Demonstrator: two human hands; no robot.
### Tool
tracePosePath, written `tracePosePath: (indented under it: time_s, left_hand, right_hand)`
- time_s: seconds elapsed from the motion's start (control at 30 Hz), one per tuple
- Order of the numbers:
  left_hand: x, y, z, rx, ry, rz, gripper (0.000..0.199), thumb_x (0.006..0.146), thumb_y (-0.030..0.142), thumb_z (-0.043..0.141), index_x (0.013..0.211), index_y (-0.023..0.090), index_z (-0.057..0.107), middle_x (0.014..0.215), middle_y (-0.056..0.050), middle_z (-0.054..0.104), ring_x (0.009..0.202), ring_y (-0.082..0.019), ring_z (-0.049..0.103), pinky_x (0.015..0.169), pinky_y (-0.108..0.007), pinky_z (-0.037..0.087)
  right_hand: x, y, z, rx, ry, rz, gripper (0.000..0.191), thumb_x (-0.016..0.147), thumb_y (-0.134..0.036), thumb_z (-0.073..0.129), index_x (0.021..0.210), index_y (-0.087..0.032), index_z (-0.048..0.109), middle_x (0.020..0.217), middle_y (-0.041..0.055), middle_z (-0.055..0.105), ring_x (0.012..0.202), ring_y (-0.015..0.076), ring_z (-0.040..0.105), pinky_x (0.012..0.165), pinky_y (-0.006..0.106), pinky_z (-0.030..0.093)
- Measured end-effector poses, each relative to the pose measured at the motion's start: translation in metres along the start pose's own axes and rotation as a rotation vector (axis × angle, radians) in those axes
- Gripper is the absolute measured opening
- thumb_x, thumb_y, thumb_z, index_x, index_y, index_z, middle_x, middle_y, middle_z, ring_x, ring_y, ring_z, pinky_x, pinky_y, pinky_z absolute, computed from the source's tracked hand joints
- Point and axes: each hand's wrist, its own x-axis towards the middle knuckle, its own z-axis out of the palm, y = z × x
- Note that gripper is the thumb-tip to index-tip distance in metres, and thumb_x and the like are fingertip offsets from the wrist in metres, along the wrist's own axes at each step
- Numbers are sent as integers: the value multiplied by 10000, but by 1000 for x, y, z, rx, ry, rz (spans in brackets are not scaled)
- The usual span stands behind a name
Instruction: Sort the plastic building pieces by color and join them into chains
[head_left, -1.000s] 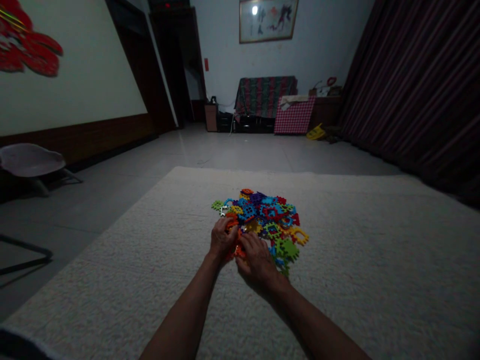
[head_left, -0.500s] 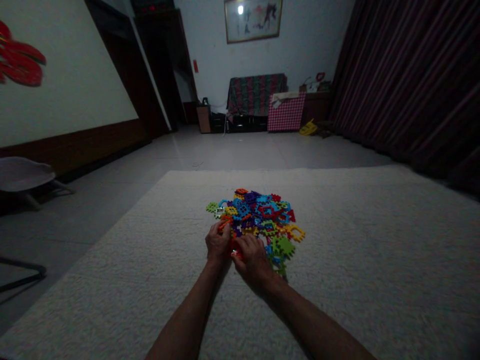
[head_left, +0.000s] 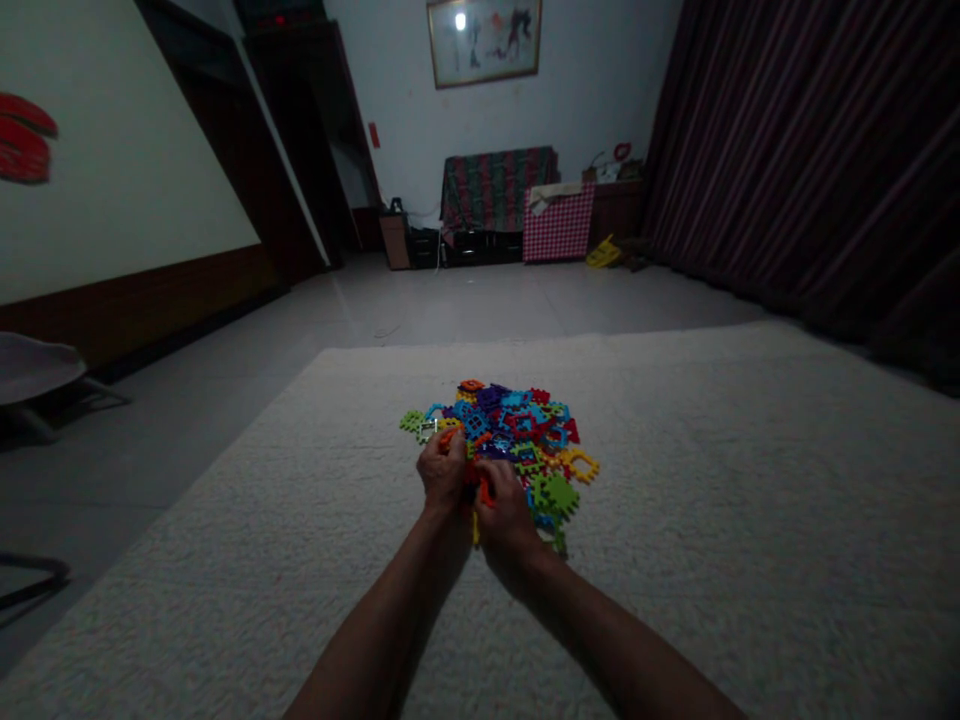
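A heap of colourful notched plastic pieces (head_left: 517,425) lies on the pale mat. At its near left edge, my left hand (head_left: 442,470) is closed on an orange piece (head_left: 448,438). Close beside it, my right hand (head_left: 504,500) pinches a red-orange piece (head_left: 487,492). Dark red parts show between the two hands, but how they join cannot be made out. Below them a yellow piece (head_left: 475,528) sticks out. Green flat pieces (head_left: 556,495) lie just right of my right hand.
The pale mat (head_left: 712,500) spreads over the grey tiled floor (head_left: 300,320). A light chair (head_left: 37,368) stands at the left, with a dark metal leg (head_left: 34,580) nearer. Cloth-covered furniture (head_left: 499,190) lines the far wall; a dark curtain (head_left: 780,170) hangs at the right.
The view has turned slightly right. Both hands have shifted a little, and the red-orange piece in my right hand shows more. A yellow piece now shows below the hands.
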Motion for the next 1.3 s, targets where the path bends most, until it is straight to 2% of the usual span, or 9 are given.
tracePosePath:
  time_s: [0.17, 0.33, 0.43, 0.5, 0.63, 0.77, 0.93, 1.1, 1.3]
  left_hand:
    - [25, 20, 26, 92, -75, 28, 241, 821, 376, 576, 851, 194, 730, 814, -49, 748, 747, -179, 663, 731, -283, 513]
    - [54, 27, 52, 82, -196, 15, 263, 852, 380, 574, 926, 186, 736, 882, -61, 761, 818, -185, 682, 771, -284, 527]
    - [61, 23, 52, 64, -305, 57, 273, 881, 363, 546, 991, 195, 730, 967, -48, 762, 897, -181, 685, 829, -285, 528]
    - [58, 18, 43, 90, -289, 85, 296, 903, 361, 506, 1024, 198, 721, 1015, -51, 755, 935, -189, 679, 861, -300, 522]
    - [45, 5, 11, 153, -188, 100, 334, 914, 382, 455, 980, 189, 719, 980, -64, 748, 914, -204, 674, 868, -329, 523]
    - [33, -9, -17, 135, 2, 155, 316, 894, 350, 454, 981, 200, 719, 1056, -71, 730, 1009, -206, 656, 934, -336, 505]
    - [26, -27, -37, 128, 87, 80, 359, 897, 360, 418, 1054, 201, 698, 948, -55, 708, 855, -190, 660, 794, -337, 553]
    - [14, -34, -46, 291, 25, 126, 314, 824, 268, 527, 1093, 188, 670, 1012, -102, 683, 991, -227, 636, 886, -350, 520]
    - [-10, -33, -43, 414, -96, 167, 405, 800, 199, 532, 1192, 179, 633, 1060, -129, 677, 1015, -254, 640, 939, -395, 498]
  right_hand:
    - [34, 12, -5, -3, 67, 166, 347, 722, -149, 516, 1043, -201, 638, 1009, 71, 644, 971, 220, 605, 910, 369, 501]
    - [78, 24, -15, -67, 124, 179, 357, 725, -197, 548, 1068, -193, 649, 1030, 81, 647, 986, 233, 598, 933, 395, 490]
    - [93, 30, -24, -124, 75, 137, 428, 713, -251, 607, 1135, -182, 623, 1087, 93, 633, 1041, 245, 580, 965, 405, 478]
    - [94, 34, -32, -147, 42, 97, 459, 715, -286, 624, 1160, -176, 608, 1145, 108, 618, 1091, 254, 567, 992, 416, 466]
    - [75, 39, -55, -179, 40, 42, 377, 766, -302, 581, 1117, -171, 625, 1172, 126, 621, 1129, 258, 569, 1012, 427, 457]
    - [43, 43, -82, -216, 87, -18, 325, 814, -268, 521, 1109, -185, 632, 1172, 125, 631, 1138, 257, 576, 1013, 433, 460]
    - [8, 54, -104, -293, 43, -21, 378, 826, -340, 553, 1162, -180, 619, 1213, 142, 610, 1183, 276, 549, 1032, 454, 444]
    - [-15, 58, -101, -456, -152, 83, 661, 779, -490, 635, 1348, -177, 509, 1432, 170, 484, 1344, 340, 413, 1079, 542, 362]
    - [-28, 32, -88, -510, -315, 127, 865, 696, -511, 711, 1457, -250, 392, 1539, 151, 355, 1442, 363, 265, 1118, 588, 245]
